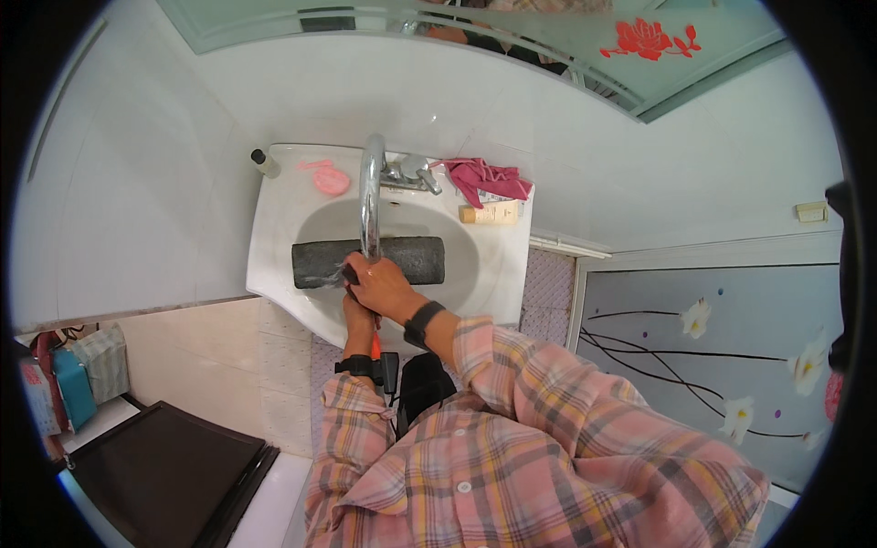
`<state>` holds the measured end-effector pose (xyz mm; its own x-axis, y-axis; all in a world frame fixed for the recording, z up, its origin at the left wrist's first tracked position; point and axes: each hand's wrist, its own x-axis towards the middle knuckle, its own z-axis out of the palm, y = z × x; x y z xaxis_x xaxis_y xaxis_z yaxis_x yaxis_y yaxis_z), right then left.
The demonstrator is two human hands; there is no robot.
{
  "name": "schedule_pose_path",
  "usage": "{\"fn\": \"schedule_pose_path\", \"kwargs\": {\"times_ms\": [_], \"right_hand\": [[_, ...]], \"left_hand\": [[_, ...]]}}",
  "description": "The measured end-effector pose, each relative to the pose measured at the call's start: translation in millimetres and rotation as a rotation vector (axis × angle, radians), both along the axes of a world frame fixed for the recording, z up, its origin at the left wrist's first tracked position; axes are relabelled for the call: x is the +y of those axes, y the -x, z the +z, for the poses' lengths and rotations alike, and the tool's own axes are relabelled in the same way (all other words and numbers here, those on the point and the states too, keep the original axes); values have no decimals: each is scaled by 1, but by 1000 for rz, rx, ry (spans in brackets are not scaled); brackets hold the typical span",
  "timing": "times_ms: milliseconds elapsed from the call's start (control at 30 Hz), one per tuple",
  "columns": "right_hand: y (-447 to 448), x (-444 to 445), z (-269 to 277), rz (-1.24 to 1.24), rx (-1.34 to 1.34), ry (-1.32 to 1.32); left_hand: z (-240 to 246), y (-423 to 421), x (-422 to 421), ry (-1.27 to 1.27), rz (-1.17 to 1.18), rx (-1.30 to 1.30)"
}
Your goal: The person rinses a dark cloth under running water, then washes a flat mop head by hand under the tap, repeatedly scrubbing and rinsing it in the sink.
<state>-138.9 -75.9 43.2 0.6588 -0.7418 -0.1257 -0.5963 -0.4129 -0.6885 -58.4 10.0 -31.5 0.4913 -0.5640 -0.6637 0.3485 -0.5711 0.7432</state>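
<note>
A long dark grey block (pixel 411 260), which looks like a sharpening stone, lies across the white washbasin (pixel 473 301). Its near face is wet, and water splashes on its left half. Under the chrome faucet spout (pixel 371 198), my right hand (pixel 385 284) is closed around a dark, narrow tool (pixel 351 275) over the stone's near edge. Just below it, my left hand (pixel 357 316) grips the same tool, partly covered by the right. An orange-red piece (pixel 376 346) shows beside my left wrist; whether it belongs to the tool is unclear. Most of the tool is hidden by my fingers.
A faucet lever (pixel 430 181), a magenta cloth (pixel 483 179) and a cream tube (pixel 490 213) sit at the basin's back right. At back left are a pink mesh item (pixel 330 180) and a small bottle (pixel 266 163). A mirror (pixel 479 41) hangs on the wall.
</note>
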Motion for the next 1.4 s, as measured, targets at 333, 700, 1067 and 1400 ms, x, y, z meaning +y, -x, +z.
{"fn": "schedule_pose_path", "kwargs": {"times_ms": [333, 700, 1067, 1400], "right_hand": [[101, -28, 26, -254, 365, 53], [45, -26, 3, -501, -102, -369], [76, -138, 36, -644, -510, -493], [32, -3, 1, -68, -104, 237]], "left_hand": [[31, 3, -1, -118, 70, 57], [16, 0, 0, -81, 33, 65], [33, 5, -1, -108, 63, 28], [17, 4, 3, -71, -84, 33]]}}
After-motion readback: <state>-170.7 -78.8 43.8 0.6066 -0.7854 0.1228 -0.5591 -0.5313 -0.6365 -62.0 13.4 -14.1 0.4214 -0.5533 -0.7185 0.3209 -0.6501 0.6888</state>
